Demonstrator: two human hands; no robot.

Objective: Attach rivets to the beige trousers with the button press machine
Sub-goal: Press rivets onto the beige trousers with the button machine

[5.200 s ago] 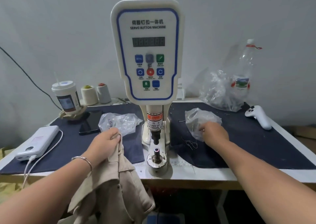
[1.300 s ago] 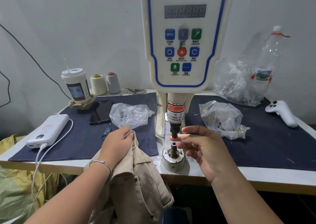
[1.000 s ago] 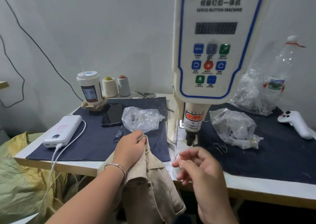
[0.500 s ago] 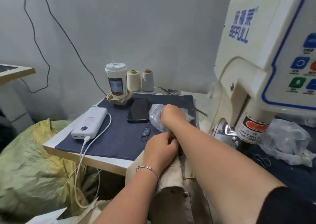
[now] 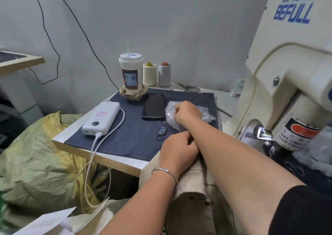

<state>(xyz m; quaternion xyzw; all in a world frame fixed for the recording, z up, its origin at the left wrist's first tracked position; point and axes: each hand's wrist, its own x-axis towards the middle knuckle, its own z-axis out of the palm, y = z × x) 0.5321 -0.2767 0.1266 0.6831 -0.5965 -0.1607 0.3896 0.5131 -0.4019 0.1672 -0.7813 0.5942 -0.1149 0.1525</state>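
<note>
Head view: the beige trousers (image 5: pixel 190 186) are being gripped at the surface's near edge by the left hand (image 5: pixel 177 149), while the clear plastic bag (image 5: pixel 186 118) just beyond is being pinched by the right hand (image 5: pixel 187 113). The button press machine (image 5: pixel 287 83) is being left well to the right.
</note>
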